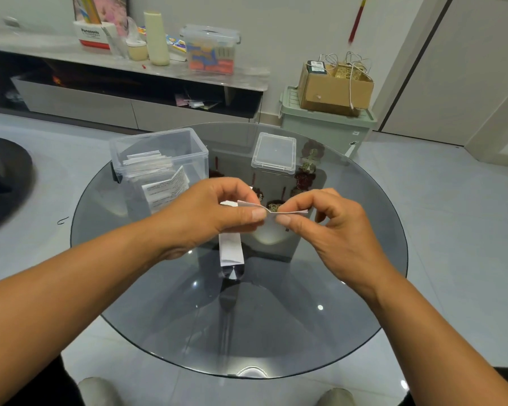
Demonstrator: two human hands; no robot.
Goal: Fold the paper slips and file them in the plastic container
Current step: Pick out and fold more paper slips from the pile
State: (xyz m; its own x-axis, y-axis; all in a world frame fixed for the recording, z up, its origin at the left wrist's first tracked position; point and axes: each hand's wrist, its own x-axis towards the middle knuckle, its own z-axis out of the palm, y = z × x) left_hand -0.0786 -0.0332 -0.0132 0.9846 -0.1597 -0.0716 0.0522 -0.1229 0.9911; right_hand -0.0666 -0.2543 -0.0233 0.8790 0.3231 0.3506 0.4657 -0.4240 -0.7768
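Above the middle of the round glass table (349, 288), both hands pinch one white paper slip (272, 213). My left hand (206, 212) holds its left part between thumb and fingers. My right hand (332, 227) pinches the right part, thumb tip meeting the left thumb at a crease. A long end of the slip (230, 249) hangs down below my left hand. The clear plastic container (159, 159) stands open at the left of the table, with several folded slips standing inside it.
The container's clear lid (274, 152) lies on the far side of the table. Beyond the table stand a green storage bin (320, 127) with a cardboard box (333, 89) on top, and a low shelf unit (129, 92) with assorted items.
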